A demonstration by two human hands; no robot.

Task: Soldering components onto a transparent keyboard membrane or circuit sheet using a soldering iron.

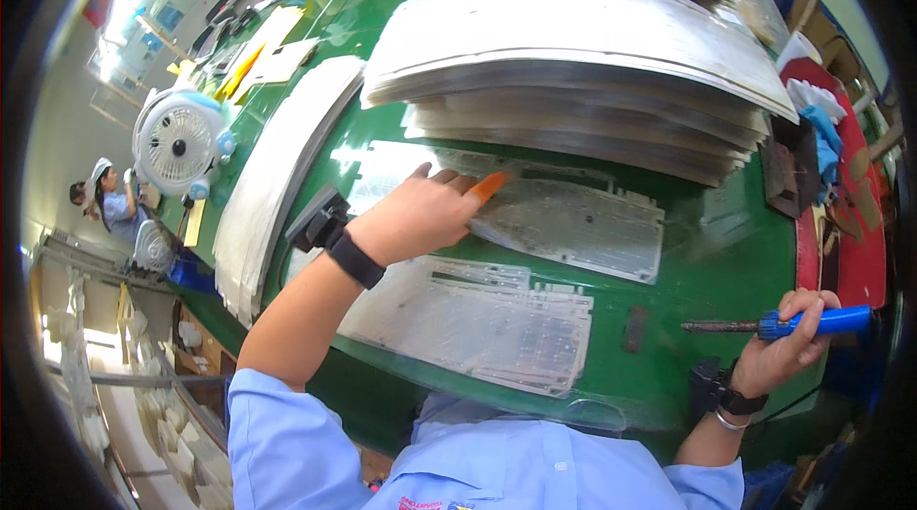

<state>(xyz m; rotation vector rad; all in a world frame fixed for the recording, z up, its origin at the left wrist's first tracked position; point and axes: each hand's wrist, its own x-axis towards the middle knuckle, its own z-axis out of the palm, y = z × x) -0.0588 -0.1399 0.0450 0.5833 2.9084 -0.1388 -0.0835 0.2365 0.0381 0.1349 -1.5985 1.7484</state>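
In my right hand point(785, 343) is a soldering iron with a blue handle point(842, 320); its dark tip points left over the green table. My left hand point(425, 214) reaches across the far translucent plastic sheet point(583, 223), fingers stretched out over it. An orange finger cot point(488, 187) covers the tip of its thumb. A nearer translucent sheet with cut-outs point(478, 324) lies flat on the table, closer to me. Between that sheet and the iron sits a small dark block point(634, 329).
Tall stacks of pale sheets point(583, 28) stand at the back. Another stack point(277, 185) runs along the left, beside a white fan point(181, 142). At the right are a red tray point(864, 252) and a dark metal box point(791, 166). Other people are farther off at the left and back.
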